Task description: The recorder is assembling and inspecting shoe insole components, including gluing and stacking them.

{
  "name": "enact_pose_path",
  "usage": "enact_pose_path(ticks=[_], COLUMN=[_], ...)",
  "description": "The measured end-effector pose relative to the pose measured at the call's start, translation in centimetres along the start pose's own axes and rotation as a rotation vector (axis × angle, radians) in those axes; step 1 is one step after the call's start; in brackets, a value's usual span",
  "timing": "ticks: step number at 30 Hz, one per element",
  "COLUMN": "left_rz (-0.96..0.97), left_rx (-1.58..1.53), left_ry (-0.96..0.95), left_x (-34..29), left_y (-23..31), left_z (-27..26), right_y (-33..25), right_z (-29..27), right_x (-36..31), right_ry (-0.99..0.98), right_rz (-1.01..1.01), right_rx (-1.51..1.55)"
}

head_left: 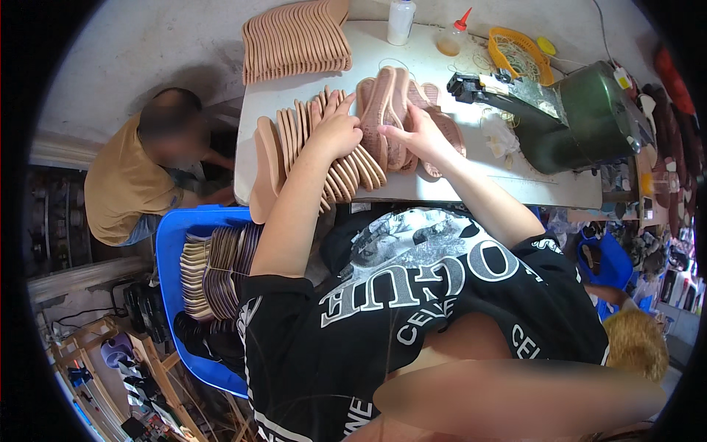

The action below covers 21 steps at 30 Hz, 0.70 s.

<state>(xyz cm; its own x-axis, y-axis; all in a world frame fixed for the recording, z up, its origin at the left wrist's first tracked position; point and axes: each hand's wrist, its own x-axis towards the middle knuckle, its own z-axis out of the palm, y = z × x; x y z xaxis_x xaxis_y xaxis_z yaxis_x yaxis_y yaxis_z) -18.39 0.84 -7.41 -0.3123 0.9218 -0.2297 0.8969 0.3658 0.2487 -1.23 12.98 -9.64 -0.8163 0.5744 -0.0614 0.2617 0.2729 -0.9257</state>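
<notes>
My left hand [335, 129] lies over a leaning row of tan shoe insoles [340, 180], fingers stretched out and apart on their upper part. Beside it, my right hand [431, 138] is closed around the edge of some brown shoe soles [379, 110], its thumb across the front and its fingers toward the far side. Several of these brown soles stand upright or lean together, and a few lie partly under my right wrist. The undersides of both groups are hidden.
A stack of tan insoles [294, 44] stands at the table's [412, 193] far left. At the back are a white bottle [401, 22], a red-tipped bottle [451, 38] and a yellow basket [543, 70]. A green machine [589, 121] stands right. A blue bin [166, 258] holds bundled insoles; a person [136, 177] sits left.
</notes>
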Motion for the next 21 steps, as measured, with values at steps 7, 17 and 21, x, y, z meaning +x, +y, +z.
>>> enact_pose_path(ticks=[7, 17, 21], left_rz=[-0.061, 0.023, 0.022], left_rx=[-0.078, -0.160, -0.330], left_ry=[0.088, 0.234, 0.250], left_x=[0.6, 0.9, 1.2], left_y=[0.1, 1.0, 0.0], left_z=[-0.1, 1.0, 1.5], right_y=[-1.9, -0.4, -4.0], right_z=[0.7, -0.6, -1.3], right_x=[1.1, 3.7, 2.6], right_ry=[0.035, -0.174, -0.298], right_rz=[0.030, 0.250, 0.248], right_rx=[-0.630, -0.233, -0.376])
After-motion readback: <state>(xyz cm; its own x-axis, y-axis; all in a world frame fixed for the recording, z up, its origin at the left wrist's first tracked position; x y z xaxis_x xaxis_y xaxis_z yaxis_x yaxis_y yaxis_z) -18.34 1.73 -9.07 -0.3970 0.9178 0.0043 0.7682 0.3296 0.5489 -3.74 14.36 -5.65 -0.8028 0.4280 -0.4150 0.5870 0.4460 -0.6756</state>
